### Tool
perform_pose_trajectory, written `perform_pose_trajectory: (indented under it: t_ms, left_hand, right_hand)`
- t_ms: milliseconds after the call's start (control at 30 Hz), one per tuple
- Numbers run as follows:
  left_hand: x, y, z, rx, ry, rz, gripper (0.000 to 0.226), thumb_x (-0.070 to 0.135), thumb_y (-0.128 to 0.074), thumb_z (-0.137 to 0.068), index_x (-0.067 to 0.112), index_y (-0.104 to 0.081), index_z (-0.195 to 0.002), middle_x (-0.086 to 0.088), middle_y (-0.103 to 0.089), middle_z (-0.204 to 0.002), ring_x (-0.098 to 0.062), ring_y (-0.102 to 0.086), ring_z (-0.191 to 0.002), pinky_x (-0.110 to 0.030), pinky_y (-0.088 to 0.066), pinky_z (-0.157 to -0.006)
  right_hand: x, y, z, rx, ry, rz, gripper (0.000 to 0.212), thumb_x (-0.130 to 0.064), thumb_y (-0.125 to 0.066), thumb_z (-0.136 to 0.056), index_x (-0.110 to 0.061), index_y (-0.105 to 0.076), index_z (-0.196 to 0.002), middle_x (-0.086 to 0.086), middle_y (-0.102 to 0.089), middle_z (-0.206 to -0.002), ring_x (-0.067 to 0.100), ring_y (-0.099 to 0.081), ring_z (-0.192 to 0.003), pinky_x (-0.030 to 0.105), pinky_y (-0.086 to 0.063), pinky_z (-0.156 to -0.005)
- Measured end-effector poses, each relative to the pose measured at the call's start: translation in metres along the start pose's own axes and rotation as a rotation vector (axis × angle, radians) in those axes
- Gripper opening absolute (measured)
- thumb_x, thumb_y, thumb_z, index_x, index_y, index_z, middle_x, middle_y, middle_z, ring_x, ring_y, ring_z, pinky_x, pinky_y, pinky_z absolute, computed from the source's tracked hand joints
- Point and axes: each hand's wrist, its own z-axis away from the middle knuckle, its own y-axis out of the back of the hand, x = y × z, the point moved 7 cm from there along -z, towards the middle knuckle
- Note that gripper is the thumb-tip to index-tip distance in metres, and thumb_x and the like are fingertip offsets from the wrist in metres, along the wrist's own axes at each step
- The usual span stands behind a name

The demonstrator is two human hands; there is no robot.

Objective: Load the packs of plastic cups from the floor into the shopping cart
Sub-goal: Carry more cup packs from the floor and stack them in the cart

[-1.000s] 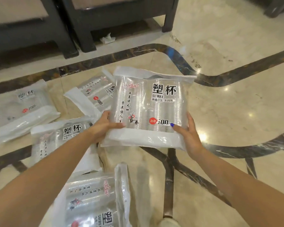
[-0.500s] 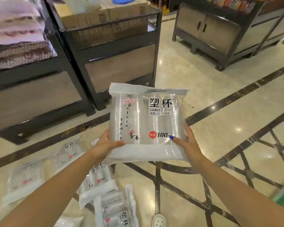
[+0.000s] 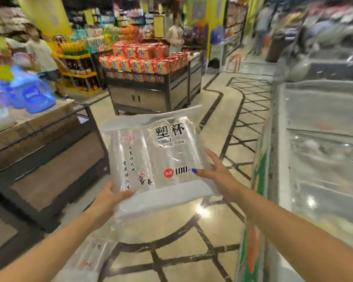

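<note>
One pack in hand: a pack of plastic cups (image 3: 155, 157) is held up in the air ahead of the person, printed face toward the camera, above the floor (image 3: 218, 110).
Left hand: the left hand (image 3: 108, 197) grips the pack's lower left corner, thumb on the front, the other fingers hidden behind the plastic.
Right hand: the right hand (image 3: 216, 171) holds the lower right edge, thumb pressed to the front near the red label, fingers spread along the side.
Lie of the pack: its cup rows run from near to far, tilted a little to the right; both hands sit at the near end, so the far end stands free and would lead into a cart.
Nearer hand: neither by much (the left sits slightly lower and closer to the camera).
More packs: at least one other pack (image 3: 90, 259) lies on the floor low left, blurred and partly under the left forearm.
Shopping cart: not clearly visible; a green and orange edge (image 3: 253, 231) at the right may belong to it, but I cannot tell.
Surroundings: a dark display stand (image 3: 49, 155) stands to the left, a snack display (image 3: 149, 58) farther ahead, a glass-topped freezer (image 3: 324, 139) on the right.
Hard to read: the whole view is smeared, and the background shoppers are indistinct.
</note>
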Motion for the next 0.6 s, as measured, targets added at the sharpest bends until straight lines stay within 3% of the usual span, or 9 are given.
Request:
perform_pose_trajectory:
  t_ms: [100, 200, 267, 300, 400, 433, 500, 533, 600]
  left_hand:
    - [0.037, -0.095, -0.006, -0.171, -0.049, -0.007, 0.099, 0.034, -0.093, -0.049, 0.016, -0.044, -0.133, -0.009, -0.065, -0.123, -0.032, -0.067, -0.105, -0.054, -0.051, -0.092]
    - [0.065, -0.208, 0.011, -0.346, -0.099, 0.035, 0.092, 0.033, -0.091, -0.050, 0.018, -0.047, -0.130, -0.009, -0.066, -0.121, -0.032, -0.069, -0.100, -0.046, -0.058, -0.074]
    - [0.073, -0.286, 0.030, -0.461, -0.125, 0.007, 0.092, 0.029, -0.091, -0.054, 0.014, -0.047, -0.133, -0.014, -0.064, -0.124, -0.034, -0.066, -0.105, -0.046, -0.056, -0.084]
    - [0.076, -0.326, 0.044, -0.524, -0.139, -0.021, 0.093, 0.027, -0.092, -0.055, 0.012, -0.046, -0.134, -0.016, -0.063, -0.126, -0.036, -0.065, -0.108, -0.049, -0.053, -0.091]
    - [0.075, -0.447, 0.090, -0.672, -0.133, -0.026, 0.096, 0.023, -0.091, -0.052, 0.011, -0.045, -0.135, -0.016, -0.064, -0.124, -0.036, -0.065, -0.108, -0.049, -0.051, -0.094]
    - [0.072, -0.485, 0.107, -0.704, -0.123, -0.024, 0.096, 0.023, -0.091, -0.051, 0.011, -0.045, -0.135, -0.016, -0.065, -0.122, -0.035, -0.066, -0.106, -0.047, -0.053, -0.091]
    - [0.062, -0.564, 0.152, -0.834, -0.126, -0.034, 0.095, 0.024, -0.091, -0.049, 0.013, -0.047, -0.132, -0.016, -0.066, -0.120, -0.035, -0.067, -0.104, -0.047, -0.055, -0.088]
    - [0.056, -0.602, 0.179, -0.900, -0.123, -0.057, 0.096, 0.028, -0.093, -0.046, 0.014, -0.048, -0.130, -0.015, -0.067, -0.118, -0.034, -0.068, -0.102, -0.048, -0.055, -0.087]
    - [0.042, -0.672, 0.232, -0.989, -0.104, -0.077, 0.094, 0.028, -0.096, -0.039, 0.018, -0.051, -0.120, -0.007, -0.074, -0.103, -0.024, -0.072, -0.088, -0.040, -0.060, -0.071]
  right_hand:
    - [-0.020, 0.086, 0.055, 0.138, 0.034, -0.035, 0.086, -0.022, -0.084, -0.074, -0.050, -0.037, -0.140, -0.007, -0.051, -0.135, 0.016, -0.064, -0.106, 0.031, -0.055, -0.083]
    - [-0.035, 0.182, 0.128, 0.298, 0.101, -0.098, 0.081, -0.035, -0.091, -0.061, -0.062, -0.047, -0.123, -0.007, -0.048, -0.139, 0.020, -0.060, -0.115, 0.038, -0.052, -0.092]
    - [-0.036, 0.249, 0.185, 0.397, 0.114, -0.086, 0.084, -0.047, -0.095, -0.045, -0.067, -0.051, -0.113, -0.003, -0.055, -0.140, 0.024, -0.059, -0.121, 0.047, -0.047, -0.104]
    - [-0.038, 0.278, 0.219, 0.441, 0.114, -0.087, 0.089, -0.045, -0.096, -0.044, -0.061, -0.051, -0.119, -0.001, -0.060, -0.135, 0.023, -0.060, -0.119, 0.047, -0.046, -0.105]
    - [-0.033, 0.362, 0.330, 0.553, 0.075, -0.087, 0.096, -0.035, -0.090, -0.053, -0.030, -0.045, -0.138, -0.003, -0.066, -0.123, 0.011, -0.067, -0.104, 0.031, -0.053, -0.089]
    - [-0.028, 0.387, 0.369, 0.572, 0.052, -0.074, 0.101, -0.037, -0.089, -0.055, -0.030, -0.040, -0.143, -0.005, -0.062, -0.130, 0.009, -0.064, -0.110, 0.031, -0.050, -0.092]
    - [-0.009, 0.429, 0.451, 0.620, -0.028, -0.070, 0.111, -0.047, -0.089, -0.056, -0.042, -0.028, -0.148, -0.011, -0.048, -0.145, 0.015, -0.052, -0.129, 0.045, -0.038, -0.107]
    - [-0.001, 0.442, 0.495, 0.647, -0.043, -0.093, 0.109, -0.043, -0.089, -0.058, -0.046, -0.026, -0.147, -0.011, -0.051, -0.144, 0.018, -0.052, -0.129, 0.050, -0.037, -0.108]
    - [0.020, 0.466, 0.578, 0.748, -0.022, -0.149, 0.096, -0.023, -0.086, -0.072, -0.048, -0.029, -0.145, -0.007, -0.062, -0.134, 0.022, -0.062, -0.120, 0.050, -0.050, -0.098]
